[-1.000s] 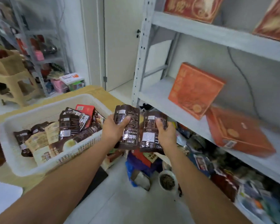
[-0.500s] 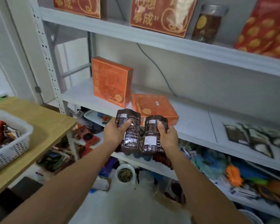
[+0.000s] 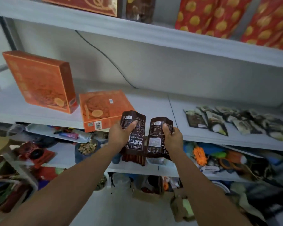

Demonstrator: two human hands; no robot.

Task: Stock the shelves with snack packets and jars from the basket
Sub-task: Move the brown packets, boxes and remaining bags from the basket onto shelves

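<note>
- Since a second back, both hands had swung their packets over to the middle shelf point(image 3: 153, 103).
- Left hand point(image 3: 119, 134) gripped the left packet point(image 3: 136, 126) and right hand point(image 3: 172, 137) gripped the right packet point(image 3: 157, 137), side by side at the shelf's front edge.
- Flat orange box point(image 3: 104, 105) lay at 10 o'clock from them, and a packet row point(image 3: 235, 123) at 3 o'clock.

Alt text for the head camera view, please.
The left hand grips one brown snack packet, the right hand a second packet, before a grey shelf. On it an upright orange box stands left, a flat orange box beside it, and a row of dark packets lies right.
</note>
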